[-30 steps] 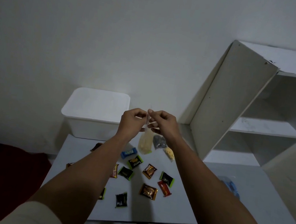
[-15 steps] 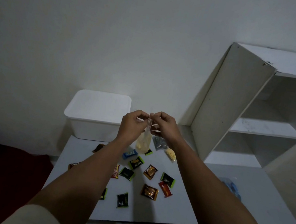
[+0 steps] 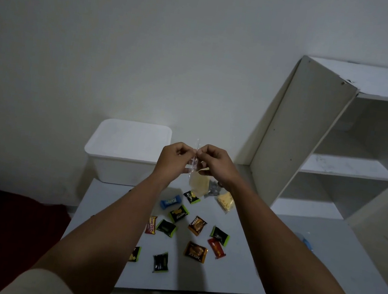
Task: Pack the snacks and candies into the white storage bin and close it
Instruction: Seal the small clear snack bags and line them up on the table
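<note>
Item: clear snack bag (image 3: 197, 183), long axis vertical, hanging below our left hand (image 3: 174, 160) and right hand (image 3: 214, 164), both pinched closed on its neck. Beyond-left, nearer our left hand: lidded white storage bin (image 3: 122, 159).

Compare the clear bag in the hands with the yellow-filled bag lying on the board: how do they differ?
The held clear bag hangs upright, pinched at its top by the left hand and right hand; the yellow bag on the board lies flat, untouched. The held clear bag's contents look pale tan; the yellow bag on the board's are brighter yellow. Both are small clear plastic pouches.
</note>
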`<state>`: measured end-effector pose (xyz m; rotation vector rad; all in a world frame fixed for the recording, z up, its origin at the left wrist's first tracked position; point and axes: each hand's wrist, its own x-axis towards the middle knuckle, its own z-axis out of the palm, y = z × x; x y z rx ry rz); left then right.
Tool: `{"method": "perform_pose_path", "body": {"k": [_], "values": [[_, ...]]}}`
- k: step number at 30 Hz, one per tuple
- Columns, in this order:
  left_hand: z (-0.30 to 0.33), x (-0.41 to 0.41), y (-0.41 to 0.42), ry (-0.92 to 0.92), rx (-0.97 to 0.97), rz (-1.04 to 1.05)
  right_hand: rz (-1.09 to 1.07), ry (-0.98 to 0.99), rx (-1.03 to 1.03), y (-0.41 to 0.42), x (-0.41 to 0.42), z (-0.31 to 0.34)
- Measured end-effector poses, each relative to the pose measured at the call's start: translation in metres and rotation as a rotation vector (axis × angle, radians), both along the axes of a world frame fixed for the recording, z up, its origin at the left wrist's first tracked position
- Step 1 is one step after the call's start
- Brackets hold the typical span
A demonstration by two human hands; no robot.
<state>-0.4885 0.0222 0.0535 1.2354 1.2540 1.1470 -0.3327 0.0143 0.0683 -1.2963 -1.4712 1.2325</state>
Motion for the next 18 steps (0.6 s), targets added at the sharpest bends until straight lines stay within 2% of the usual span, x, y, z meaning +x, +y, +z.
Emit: {"method": "perform_pose_path", "body": {"k": [7,13,18], "values": [[0.000,0.000,0.007,0.039,0.065,0.028,-0.068,-0.007,0.030,0.006,-0.006,0.000],[0.010,0.002,0.011,0.034,0.002,0.009,0.042,-0.071,0.130,0.006,-0.006,0.005],[0.015,0.004,0.014,0.250,0.122,-0.120,-0.107,-0.089,0.191,0.010,-0.004,0.001]]}}
